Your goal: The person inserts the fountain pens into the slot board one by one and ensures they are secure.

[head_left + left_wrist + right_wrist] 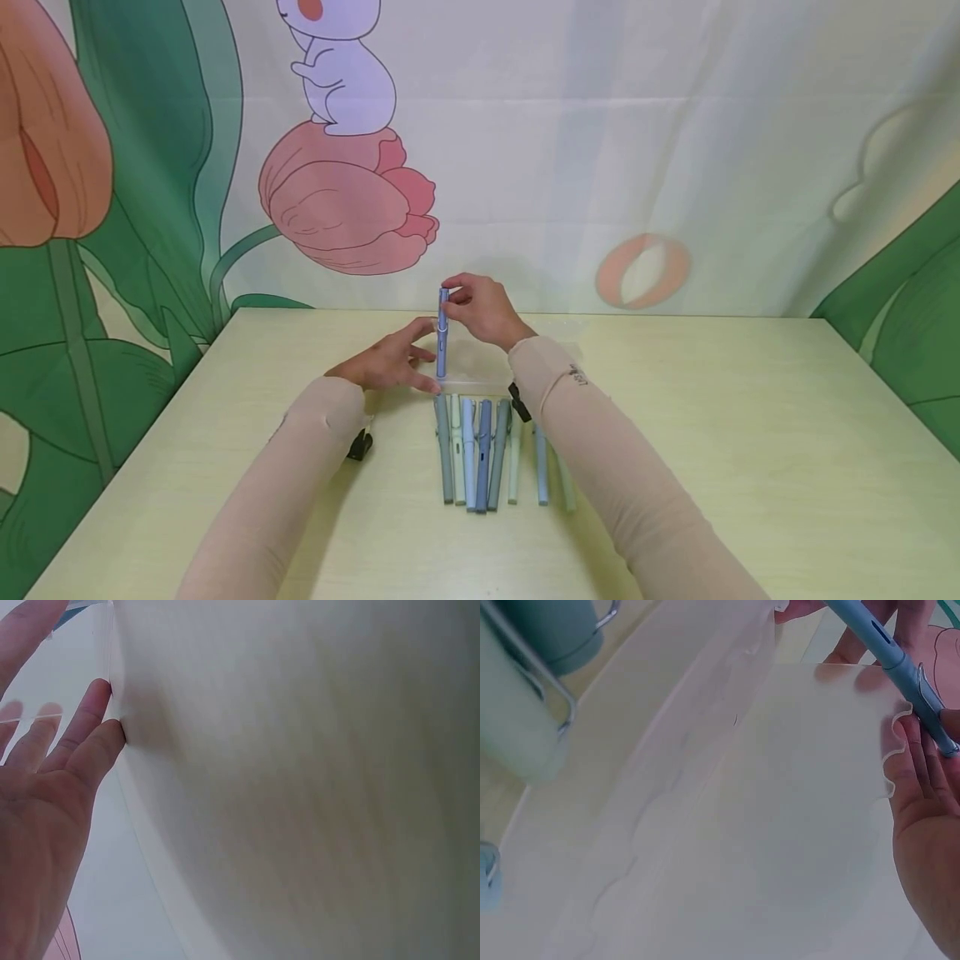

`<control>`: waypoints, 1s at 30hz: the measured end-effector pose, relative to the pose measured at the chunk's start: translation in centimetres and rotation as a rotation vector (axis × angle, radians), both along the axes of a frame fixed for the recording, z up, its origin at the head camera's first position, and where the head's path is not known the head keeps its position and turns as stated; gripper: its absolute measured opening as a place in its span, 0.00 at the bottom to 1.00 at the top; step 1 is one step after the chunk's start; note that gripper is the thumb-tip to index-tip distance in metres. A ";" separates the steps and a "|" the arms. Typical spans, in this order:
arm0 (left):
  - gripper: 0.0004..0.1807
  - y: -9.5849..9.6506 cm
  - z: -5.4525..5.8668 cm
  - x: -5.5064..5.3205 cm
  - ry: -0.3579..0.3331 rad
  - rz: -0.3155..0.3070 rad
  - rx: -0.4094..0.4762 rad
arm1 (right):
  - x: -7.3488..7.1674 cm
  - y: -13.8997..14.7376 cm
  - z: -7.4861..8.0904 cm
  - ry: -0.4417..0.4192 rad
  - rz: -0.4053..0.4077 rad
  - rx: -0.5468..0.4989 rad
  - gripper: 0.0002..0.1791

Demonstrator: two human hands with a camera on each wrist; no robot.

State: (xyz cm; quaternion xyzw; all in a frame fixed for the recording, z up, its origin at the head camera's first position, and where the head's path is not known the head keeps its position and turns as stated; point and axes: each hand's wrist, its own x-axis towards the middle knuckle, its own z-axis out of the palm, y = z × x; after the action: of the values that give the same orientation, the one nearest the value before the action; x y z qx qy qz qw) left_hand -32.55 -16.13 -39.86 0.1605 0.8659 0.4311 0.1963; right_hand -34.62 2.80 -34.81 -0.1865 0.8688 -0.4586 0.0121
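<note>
My right hand (486, 310) pinches a blue capped pen (442, 346) near its upper end. The pen stands upright over the left end of a clear plastic pen tray (472, 387), and its metal clip shows in the right wrist view. Scalloped notches line one edge of the tray (780, 817) there, close to the pen. At the tray's left end is my left hand (390, 358), fingers spread and fairly straight. In the left wrist view its fingertips (97, 694) reach the table by the clear plastic.
In front of the tray several pens (483, 458) in blues and greens lie side by side, pointing toward me. My right sleeve (592, 433) partly covers those on the right. A printed curtain (525, 167) hangs behind the table's back edge.
</note>
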 end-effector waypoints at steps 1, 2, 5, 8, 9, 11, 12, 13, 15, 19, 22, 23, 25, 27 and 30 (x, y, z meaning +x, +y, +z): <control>0.54 0.0 0.0 0.0 -0.001 -0.001 0.001 | 0.0 0.0 0.0 0.001 0.000 0.006 0.19; 0.54 0.0 0.0 0.0 -0.002 -0.001 0.002 | 0.0 0.0 0.0 0.002 0.000 0.012 0.19; 0.54 0.0 -0.1 -0.1 -0.003 0.001 0.005 | -0.1 0.0 -0.1 0.005 0.002 0.033 0.20; 0.53 0.0 -0.1 -0.1 -0.002 0.004 0.008 | 0.0 -0.1 0.0 0.008 0.005 0.052 0.20; 0.53 0.0 -0.1 -0.1 -0.003 0.005 0.010 | 0.0 -0.1 0.1 0.008 0.005 0.058 0.21; 0.53 0.0 -0.1 -0.1 -0.001 0.003 0.010 | 0.1 -0.1 0.1 0.005 0.005 0.065 0.21; 0.53 0.0 -0.1 -0.1 0.000 -0.001 0.008 | 0.1 -0.2 0.2 0.002 0.006 0.067 0.21; 0.53 0.0 0.0 0.0 0.000 -0.002 0.006 | 0.2 -0.1 0.3 0.000 0.007 0.069 0.22; 0.54 0.0 -0.1 -0.1 0.000 -0.004 0.004 | 0.2 -0.1 0.3 0.001 0.010 0.070 0.24; 0.55 0.0 -0.1 -0.2 0.005 -0.009 0.005 | 0.4 0.2 0.8 0.013 0.004 0.072 0.26; 0.55 0.0 -0.2 -0.3 0.015 -0.013 0.001 | 0.8 0.7 1.3 0.025 -0.003 0.069 0.26; 0.55 0.0 -0.2 -0.4 0.018 -0.012 0.002 | 0.9 0.9 1.5 0.032 -0.002 0.064 0.26; 0.56 -0.1 -0.2 -0.4 0.021 -0.015 0.000 | 1.3 1.4 1.7 0.049 0.006 0.052 0.26; 0.57 -0.1 -0.1 -0.3 0.021 -0.016 0.003 | 1.9 2.1 1.9 0.068 0.019 0.035 0.26; 0.59 0.0 0.0 -0.2 0.015 -0.021 0.013 | 2.9 3.4 2.0 0.088 0.034 0.007 0.25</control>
State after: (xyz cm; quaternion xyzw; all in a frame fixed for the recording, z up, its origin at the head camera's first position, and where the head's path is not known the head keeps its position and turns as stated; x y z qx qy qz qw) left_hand -32.75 -16.10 -39.83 0.1741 0.8628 0.4336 0.1932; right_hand -31.75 6.18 -32.82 -0.2214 0.8668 -0.4464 -0.0178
